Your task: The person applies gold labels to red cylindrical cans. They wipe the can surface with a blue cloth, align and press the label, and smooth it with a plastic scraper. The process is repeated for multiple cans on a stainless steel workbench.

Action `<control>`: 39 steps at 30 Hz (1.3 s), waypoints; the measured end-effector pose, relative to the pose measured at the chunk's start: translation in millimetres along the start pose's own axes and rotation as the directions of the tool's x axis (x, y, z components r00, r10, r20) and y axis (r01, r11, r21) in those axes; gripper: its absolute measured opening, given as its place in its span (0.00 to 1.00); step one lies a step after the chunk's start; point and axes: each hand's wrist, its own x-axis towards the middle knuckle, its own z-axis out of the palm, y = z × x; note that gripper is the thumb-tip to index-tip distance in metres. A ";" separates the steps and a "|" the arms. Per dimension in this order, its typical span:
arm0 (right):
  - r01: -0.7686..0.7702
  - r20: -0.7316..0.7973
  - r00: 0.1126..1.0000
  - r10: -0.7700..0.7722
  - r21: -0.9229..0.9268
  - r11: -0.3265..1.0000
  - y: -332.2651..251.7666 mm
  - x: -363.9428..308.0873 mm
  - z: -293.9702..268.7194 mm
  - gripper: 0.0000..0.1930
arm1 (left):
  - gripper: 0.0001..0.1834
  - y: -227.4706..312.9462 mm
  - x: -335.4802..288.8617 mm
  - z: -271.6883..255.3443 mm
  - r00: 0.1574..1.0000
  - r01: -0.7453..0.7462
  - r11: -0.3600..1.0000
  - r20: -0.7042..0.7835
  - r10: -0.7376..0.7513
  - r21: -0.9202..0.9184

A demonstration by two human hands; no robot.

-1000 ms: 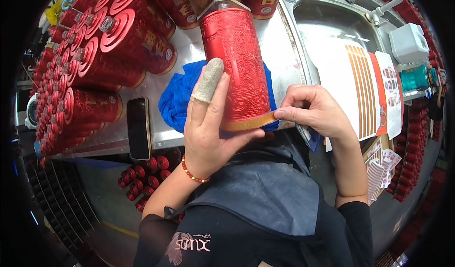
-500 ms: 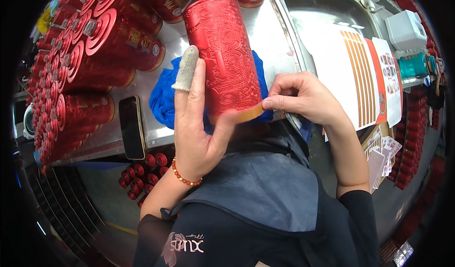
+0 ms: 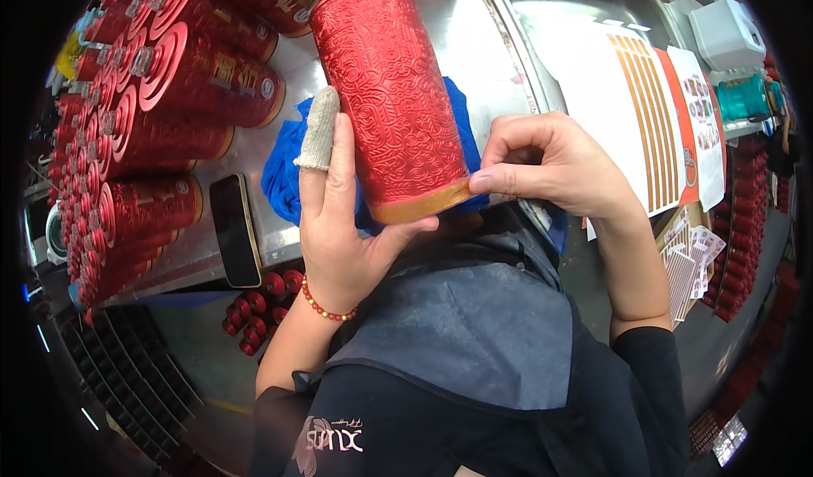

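Nearest, a grey apron point(image 3: 474, 333) over the lap. Just above it the left hand point(image 3: 343, 215) cups the embossed red canister point(image 3: 391, 96) from below & behind, w/ a cloth-wrapped finger point(image 3: 320, 130) up its side, prob. to steady it. The right hand point(image 3: 550, 168) pinches thumb & forefinger at the gold band point(image 3: 421, 204), canister tilted toward the person over a blue cloth point(image 3: 284, 176). Left, a dark phone point(image 3: 235, 227); beyond, rows of red canisters point(image 3: 161, 113) lying on the steel bench point(image 3: 474, 45); right, sheets of gold strips point(image 3: 648, 113).
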 end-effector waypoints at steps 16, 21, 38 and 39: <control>-0.031 -0.005 1.000 0.031 -0.009 0.999 4.3 4.5 2.8 0.10 | 0.52 21.8 3.8 5.7 0.987 -0.103 0.984 -0.111 0.120 0.144; -0.019 -0.016 1.000 0.019 0.026 0.999 -1.5 -4.1 -0.8 0.10 | 0.58 15.2 11.2 8.2 0.995 -0.031 0.992 -0.091 0.042 0.124; -0.045 0.033 0.998 0.046 -0.017 0.999 12.1 10.8 -1.3 0.10 | 0.27 10.0 -45.5 3.4 0.978 -0.178 0.979 -0.095 0.187 0.100; -0.047 0.036 0.998 0.048 -0.028 0.999 13.0 10.6 -0.7 0.10 | 0.20 16.9 -44.3 7.8 0.975 -0.156 0.983 -0.146 0.169 0.092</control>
